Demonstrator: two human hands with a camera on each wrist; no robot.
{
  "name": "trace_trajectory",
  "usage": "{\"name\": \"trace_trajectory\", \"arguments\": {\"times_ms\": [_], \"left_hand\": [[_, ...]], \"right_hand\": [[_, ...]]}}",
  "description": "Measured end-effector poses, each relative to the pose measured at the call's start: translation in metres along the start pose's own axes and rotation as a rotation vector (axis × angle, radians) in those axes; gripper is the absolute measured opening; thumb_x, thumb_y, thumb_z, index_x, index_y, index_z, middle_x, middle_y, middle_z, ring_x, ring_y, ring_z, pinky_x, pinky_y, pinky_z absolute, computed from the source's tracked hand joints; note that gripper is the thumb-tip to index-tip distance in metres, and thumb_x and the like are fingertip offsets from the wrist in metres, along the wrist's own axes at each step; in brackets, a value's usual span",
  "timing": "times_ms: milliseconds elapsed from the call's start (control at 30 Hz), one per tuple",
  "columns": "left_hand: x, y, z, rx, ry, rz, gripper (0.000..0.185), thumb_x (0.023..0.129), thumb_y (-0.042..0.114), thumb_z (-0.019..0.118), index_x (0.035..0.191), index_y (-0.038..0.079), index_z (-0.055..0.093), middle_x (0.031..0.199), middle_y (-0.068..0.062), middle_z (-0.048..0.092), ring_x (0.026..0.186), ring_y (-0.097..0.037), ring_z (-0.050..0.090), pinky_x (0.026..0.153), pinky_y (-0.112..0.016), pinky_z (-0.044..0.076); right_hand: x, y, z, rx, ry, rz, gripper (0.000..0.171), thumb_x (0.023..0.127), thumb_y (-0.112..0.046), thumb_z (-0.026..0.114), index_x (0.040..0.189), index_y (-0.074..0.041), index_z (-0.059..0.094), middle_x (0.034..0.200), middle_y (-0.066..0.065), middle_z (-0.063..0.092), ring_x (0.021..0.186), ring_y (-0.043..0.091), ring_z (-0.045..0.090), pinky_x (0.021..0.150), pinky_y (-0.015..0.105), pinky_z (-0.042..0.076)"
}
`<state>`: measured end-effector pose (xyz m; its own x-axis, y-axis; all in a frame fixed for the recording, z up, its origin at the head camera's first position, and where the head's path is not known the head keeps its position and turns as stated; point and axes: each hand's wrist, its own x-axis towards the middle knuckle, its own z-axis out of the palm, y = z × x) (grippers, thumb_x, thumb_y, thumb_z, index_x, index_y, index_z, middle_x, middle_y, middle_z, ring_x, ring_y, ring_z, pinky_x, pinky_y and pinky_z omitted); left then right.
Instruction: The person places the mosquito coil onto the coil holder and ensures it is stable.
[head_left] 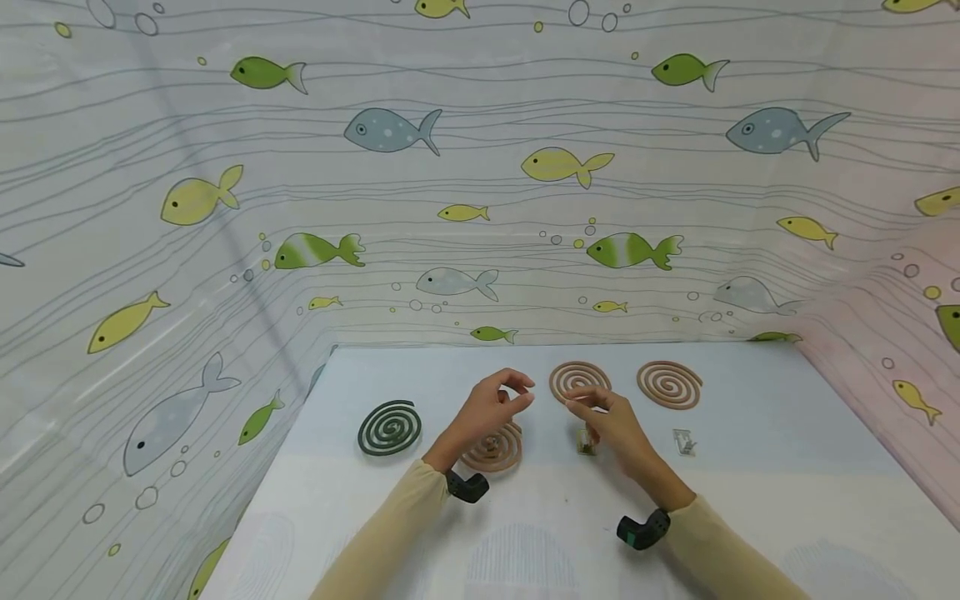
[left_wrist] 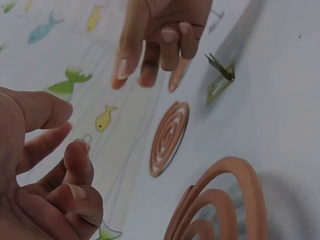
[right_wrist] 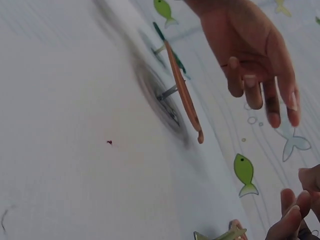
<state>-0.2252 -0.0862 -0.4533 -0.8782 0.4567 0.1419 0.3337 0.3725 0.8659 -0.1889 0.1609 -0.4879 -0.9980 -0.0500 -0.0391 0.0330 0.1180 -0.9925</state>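
Note:
My left hand (head_left: 491, 406) hovers empty above a brown mosquito coil (head_left: 491, 457), fingers loosely bent. That coil sits raised off the table on a small metal stand (right_wrist: 167, 93), as the right wrist view shows. My right hand (head_left: 611, 419) is also empty, its fingers loosely bent, in the air over a small metal coil stand (head_left: 586, 443). In the left wrist view this stand (left_wrist: 222, 82) has a prong bent up from its plate. Farther back, another brown coil (head_left: 558, 375) is partly covered by the right hand in the head view.
At the left, a dark green mosquito coil (head_left: 390, 428) is held up off the table. Another brown coil (head_left: 670, 385) lies at the back right, with a second metal stand (head_left: 684, 442) in front of it. Fish-patterned sheeting (head_left: 480, 242) encloses the white table (head_left: 525, 517).

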Motion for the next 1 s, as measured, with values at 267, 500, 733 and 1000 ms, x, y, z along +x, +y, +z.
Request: {"name": "trace_trajectory", "arguments": {"times_ms": [267,500,733,1000], "left_hand": [[0.014,0.000,0.012,-0.007,-0.016,-0.014,0.026,0.103,0.027,0.067,0.126,0.015,0.065,0.114,-0.001,0.065,0.063,-0.015,0.054,0.060,-0.029,0.051],[0.025,0.000,0.022,-0.025,-0.019,-0.045,0.024,0.103,0.023,0.067,0.126,0.017,0.065,0.118,-0.003,0.064,0.067,-0.018,0.058,0.062,-0.031,0.052],[0.034,-0.007,0.031,-0.054,-0.028,-0.062,0.025,0.102,0.026,0.067,0.126,0.017,0.065,0.116,-0.001,0.064,0.072,-0.018,0.061,0.064,-0.032,0.054],[0.042,-0.013,0.035,-0.072,-0.014,-0.126,0.024,0.101,0.031,0.069,0.123,0.023,0.066,0.113,0.002,0.065,0.070,-0.018,0.061,0.060,-0.030,0.049]], "right_hand": [[0.008,0.006,-0.015,-0.022,0.047,0.000,0.038,0.099,-0.026,0.073,0.128,-0.003,0.066,0.108,0.017,0.062,0.058,0.014,0.048,0.054,0.029,0.044],[0.016,0.011,-0.027,-0.028,0.089,0.020,0.040,0.100,-0.024,0.071,0.131,-0.001,0.064,0.107,0.013,0.062,0.060,0.014,0.048,0.055,0.028,0.043],[0.024,0.015,-0.037,-0.043,0.121,0.062,0.041,0.101,-0.024,0.070,0.134,-0.003,0.061,0.103,0.006,0.060,0.063,0.012,0.049,0.056,0.027,0.044],[0.029,0.018,-0.046,-0.034,0.164,0.103,0.042,0.100,-0.021,0.070,0.137,-0.003,0.060,0.100,0.006,0.061,0.062,0.011,0.050,0.056,0.025,0.044]]}}
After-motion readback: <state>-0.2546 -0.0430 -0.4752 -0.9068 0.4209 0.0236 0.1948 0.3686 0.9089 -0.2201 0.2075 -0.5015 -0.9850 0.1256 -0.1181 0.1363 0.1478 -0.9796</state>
